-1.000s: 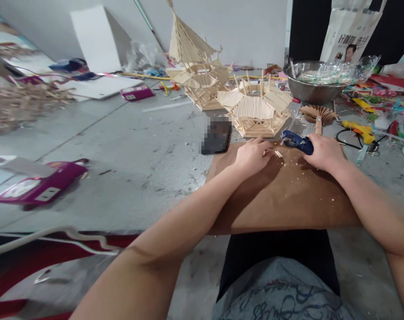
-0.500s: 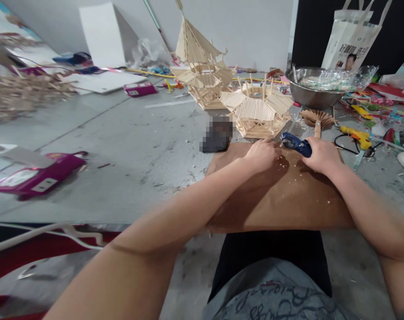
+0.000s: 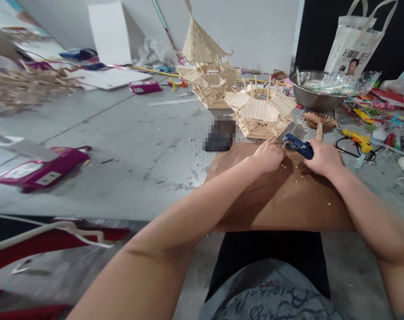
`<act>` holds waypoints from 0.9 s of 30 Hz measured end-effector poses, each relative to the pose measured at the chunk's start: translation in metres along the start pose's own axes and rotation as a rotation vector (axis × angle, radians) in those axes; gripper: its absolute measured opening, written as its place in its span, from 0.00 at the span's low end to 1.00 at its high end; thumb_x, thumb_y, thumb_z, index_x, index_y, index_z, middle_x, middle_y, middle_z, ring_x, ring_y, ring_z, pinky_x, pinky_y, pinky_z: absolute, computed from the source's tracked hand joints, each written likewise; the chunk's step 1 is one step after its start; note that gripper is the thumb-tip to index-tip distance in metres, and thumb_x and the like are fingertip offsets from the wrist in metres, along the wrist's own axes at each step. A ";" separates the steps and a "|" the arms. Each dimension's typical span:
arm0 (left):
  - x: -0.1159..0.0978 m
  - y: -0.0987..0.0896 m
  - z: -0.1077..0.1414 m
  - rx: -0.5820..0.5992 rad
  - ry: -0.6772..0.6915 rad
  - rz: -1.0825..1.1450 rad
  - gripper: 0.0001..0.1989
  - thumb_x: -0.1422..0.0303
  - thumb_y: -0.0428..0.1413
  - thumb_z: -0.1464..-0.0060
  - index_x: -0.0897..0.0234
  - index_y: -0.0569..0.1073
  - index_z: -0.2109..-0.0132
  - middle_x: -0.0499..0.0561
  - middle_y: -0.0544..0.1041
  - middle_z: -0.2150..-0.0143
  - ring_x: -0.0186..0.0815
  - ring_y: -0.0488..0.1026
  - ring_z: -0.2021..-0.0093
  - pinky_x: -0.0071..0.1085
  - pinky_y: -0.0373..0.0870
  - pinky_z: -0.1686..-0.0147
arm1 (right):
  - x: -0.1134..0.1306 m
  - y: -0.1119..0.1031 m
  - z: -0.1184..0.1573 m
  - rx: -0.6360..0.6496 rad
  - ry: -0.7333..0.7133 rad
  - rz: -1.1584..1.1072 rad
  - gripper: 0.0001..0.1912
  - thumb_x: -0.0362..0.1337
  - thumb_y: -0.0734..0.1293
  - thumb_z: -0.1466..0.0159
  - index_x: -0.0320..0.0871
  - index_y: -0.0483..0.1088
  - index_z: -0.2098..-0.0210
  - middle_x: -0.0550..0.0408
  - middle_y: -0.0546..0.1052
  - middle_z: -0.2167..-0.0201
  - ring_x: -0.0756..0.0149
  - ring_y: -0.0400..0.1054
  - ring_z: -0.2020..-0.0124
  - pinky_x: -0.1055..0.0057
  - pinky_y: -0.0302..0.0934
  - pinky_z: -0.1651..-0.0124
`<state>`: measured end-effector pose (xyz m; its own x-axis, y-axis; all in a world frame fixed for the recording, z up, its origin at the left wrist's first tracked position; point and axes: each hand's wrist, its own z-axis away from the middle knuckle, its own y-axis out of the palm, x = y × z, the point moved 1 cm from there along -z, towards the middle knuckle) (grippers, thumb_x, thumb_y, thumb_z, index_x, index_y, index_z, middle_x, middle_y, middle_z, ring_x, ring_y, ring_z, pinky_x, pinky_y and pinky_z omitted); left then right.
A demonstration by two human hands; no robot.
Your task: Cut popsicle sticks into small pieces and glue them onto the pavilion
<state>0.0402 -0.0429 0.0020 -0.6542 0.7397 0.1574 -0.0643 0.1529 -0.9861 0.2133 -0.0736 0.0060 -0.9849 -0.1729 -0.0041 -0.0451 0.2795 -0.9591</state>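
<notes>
My right hand (image 3: 325, 156) is wrapped round a dark blue hand tool (image 3: 300, 146) with a curved front end pointing left; its exact kind is unclear. My left hand (image 3: 270, 155) is closed close to the tool's front end, its fingers pressed together, and whatever they pinch is hidden. Both hands are over a brown board (image 3: 275, 204) strewn with small pale chips. Just beyond the left hand stands a low six-sided model pavilion (image 3: 258, 111) built of thin wooden sticks. Behind my right hand lies a brown folded paper fan (image 3: 318, 121).
A taller stick pagoda (image 3: 207, 58) stands behind the pavilion. A dark phone (image 3: 218, 141) lies left of the board. To the right are a metal bowl (image 3: 317, 98), a yellow glue gun (image 3: 358, 138) and craft scraps. A purple power strip (image 3: 58, 166) and a stick pile (image 3: 32, 91) are left.
The view has shifted slightly, so the background appears a little further right. My left hand is slightly nearer the blue tool; my right hand keeps its grip.
</notes>
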 end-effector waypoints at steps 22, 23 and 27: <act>-0.013 0.014 0.002 -0.466 -0.503 2.086 0.12 0.69 0.63 0.59 0.68 0.67 0.76 0.44 0.70 0.81 0.22 0.62 0.82 0.21 0.57 0.79 | 0.006 0.006 0.007 -0.336 -0.192 -0.262 0.28 0.59 0.59 0.46 0.42 0.63 0.60 0.48 0.73 0.66 0.57 0.68 0.68 0.62 0.58 0.66; -0.015 0.013 0.002 -0.457 -0.486 2.089 0.12 0.69 0.63 0.59 0.68 0.66 0.77 0.43 0.69 0.82 0.22 0.61 0.83 0.21 0.56 0.80 | 0.006 0.006 0.007 -0.357 -0.196 -0.265 0.27 0.58 0.59 0.45 0.42 0.63 0.59 0.47 0.73 0.66 0.57 0.68 0.68 0.62 0.58 0.66; -0.017 0.007 0.005 -0.350 -0.449 2.013 0.11 0.70 0.62 0.58 0.68 0.66 0.78 0.43 0.67 0.84 0.22 0.60 0.84 0.21 0.55 0.81 | 0.002 0.006 0.007 -0.433 -0.197 -0.273 0.25 0.55 0.59 0.43 0.42 0.62 0.57 0.47 0.73 0.65 0.56 0.68 0.65 0.60 0.60 0.63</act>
<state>0.0465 -0.0577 -0.0078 0.2829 -0.1654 -0.9448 0.8807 -0.3453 0.3242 0.2119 -0.0792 -0.0022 -0.8798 -0.4555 0.1358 -0.4001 0.5554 -0.7290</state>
